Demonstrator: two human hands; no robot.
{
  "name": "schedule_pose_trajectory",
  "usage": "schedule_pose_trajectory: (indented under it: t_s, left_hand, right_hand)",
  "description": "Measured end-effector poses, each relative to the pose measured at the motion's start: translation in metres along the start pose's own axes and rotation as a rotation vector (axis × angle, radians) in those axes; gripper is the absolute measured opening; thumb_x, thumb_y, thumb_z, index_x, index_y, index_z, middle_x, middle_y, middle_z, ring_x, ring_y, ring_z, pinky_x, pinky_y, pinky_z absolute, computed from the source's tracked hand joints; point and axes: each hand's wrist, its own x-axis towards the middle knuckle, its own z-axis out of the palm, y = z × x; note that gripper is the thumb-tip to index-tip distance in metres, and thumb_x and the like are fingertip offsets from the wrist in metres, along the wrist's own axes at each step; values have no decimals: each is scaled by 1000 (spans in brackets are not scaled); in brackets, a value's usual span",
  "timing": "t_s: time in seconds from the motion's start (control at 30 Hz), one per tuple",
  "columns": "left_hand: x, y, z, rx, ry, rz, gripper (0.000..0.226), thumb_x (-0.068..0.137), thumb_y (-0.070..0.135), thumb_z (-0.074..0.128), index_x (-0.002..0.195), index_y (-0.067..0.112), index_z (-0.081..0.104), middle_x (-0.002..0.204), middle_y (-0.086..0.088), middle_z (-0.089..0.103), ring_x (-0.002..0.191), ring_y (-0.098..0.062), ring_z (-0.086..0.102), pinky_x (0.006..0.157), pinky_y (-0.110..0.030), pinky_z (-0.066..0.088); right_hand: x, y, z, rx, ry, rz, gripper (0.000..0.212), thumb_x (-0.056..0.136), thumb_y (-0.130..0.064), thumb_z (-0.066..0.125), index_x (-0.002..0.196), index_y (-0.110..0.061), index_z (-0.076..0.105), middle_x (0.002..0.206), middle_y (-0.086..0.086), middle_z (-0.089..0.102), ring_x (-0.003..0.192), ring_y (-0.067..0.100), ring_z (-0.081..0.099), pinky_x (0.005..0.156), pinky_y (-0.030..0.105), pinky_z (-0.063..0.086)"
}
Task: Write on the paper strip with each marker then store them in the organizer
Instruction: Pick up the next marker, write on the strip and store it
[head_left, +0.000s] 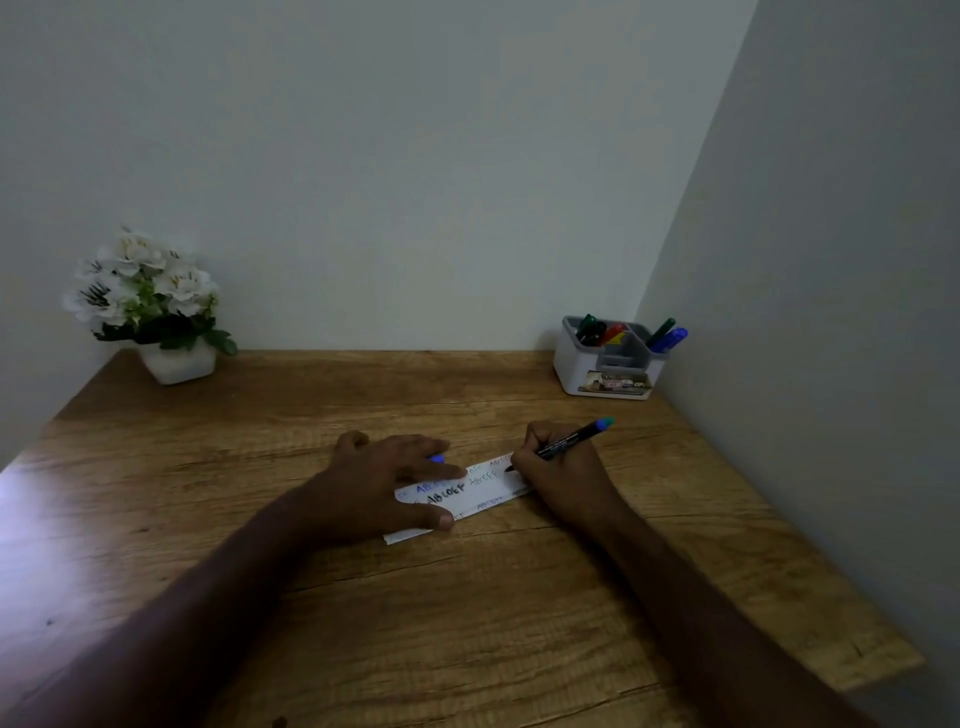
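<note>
A white paper strip (480, 493) lies on the wooden desk (363, 597), covered with several rows of letters in blue, black and red. My left hand (384, 483) lies flat on the strip's left part, and a small blue cap (435, 458) shows between its fingers. My right hand (558, 473) grips a black marker (569, 440) with a blue-green end, its tip touching the strip's right end. The white and grey organizer (608, 364) stands in the back right corner with several markers upright in its compartments.
A white pot of white flowers (156, 306) stands at the desk's back left. Walls close the desk at the back and along the right. The desk's right edge runs diagonally toward the front right.
</note>
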Motion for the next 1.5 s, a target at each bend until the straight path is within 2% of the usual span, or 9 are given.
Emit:
schedule_pose_trajectory:
  t_s: [0.17, 0.37, 0.5, 0.7, 0.77, 1.0, 1.2, 1.33, 1.5]
  left_hand:
    - [1, 1, -1, 9, -7, -4, 96, 47, 102, 13, 133, 64, 29, 157, 24, 12, 145, -5, 11, 113, -55, -2]
    - [0, 2, -1, 10, -9, -5, 96, 46, 103, 12, 133, 65, 29, 157, 24, 12, 145, -6, 11, 114, -56, -1]
    - [0, 3, -2, 13, -5, -4, 100, 45, 103, 12, 134, 62, 30, 157, 23, 12, 145, -6, 11, 114, -53, -1]
    - [0, 1, 0, -6, -8, -7, 87, 52, 100, 19, 131, 66, 30, 157, 25, 12, 145, -5, 10, 112, -55, -2]
    - [0, 2, -1, 2, -9, -5, 90, 51, 101, 18, 132, 65, 30, 157, 24, 13, 144, -5, 11, 113, -55, -2]
    - [-2, 2, -1, 2, 4, 6, 93, 50, 101, 17, 133, 63, 31, 157, 24, 12, 145, -4, 11, 114, -53, 0]
    - [-3, 4, -2, -6, -2, -2, 94, 50, 101, 17, 134, 62, 31, 157, 24, 12, 144, -4, 10, 113, -51, -2]
    - [-1, 2, -1, 1, -3, -1, 91, 50, 101, 17, 133, 64, 30, 157, 25, 12, 144, -4, 11, 113, -52, -1]
    - [0, 2, -1, 15, 0, 5, 94, 48, 102, 13, 133, 64, 29, 157, 23, 12, 145, -5, 11, 112, -53, 0]
  right_hand:
    - [0, 1, 2, -32, -10, -8, 28, 84, -6, 66, 60, -14, 54, 61, -5, 58, 57, -2, 55, 57, 14, 47]
    - [2, 3, 4, -45, -7, -8, 26, 84, -6, 66, 61, -12, 56, 63, -3, 60, 61, 4, 59, 58, 16, 48]
    - [4, 3, 6, -62, 1, 6, 27, 86, -7, 66, 61, -12, 57, 64, -4, 59, 60, 0, 57, 57, 18, 48]
    - [4, 4, 4, -62, 19, 10, 25, 84, -9, 65, 61, -8, 56, 60, -1, 56, 64, 16, 59, 62, 38, 53]
    - [3, 4, 3, -40, 31, 1, 24, 84, -9, 65, 61, -8, 56, 61, 2, 56, 63, 15, 57, 65, 40, 53]
    - [4, 4, 5, -69, 16, -7, 27, 85, -8, 65, 60, -11, 55, 60, -3, 57, 57, 1, 54, 54, 19, 46]
    - [5, 6, 5, -69, 35, 23, 27, 87, -11, 65, 62, -14, 55, 60, -3, 56, 59, 3, 56, 59, 26, 50]
    - [5, 6, 5, -68, 38, 20, 28, 85, -11, 65, 60, -13, 53, 60, -1, 55, 62, 10, 57, 61, 33, 51]
    - [5, 6, 5, -48, 51, 28, 29, 86, -11, 65, 60, -16, 53, 57, -5, 54, 57, 4, 55, 61, 31, 52]
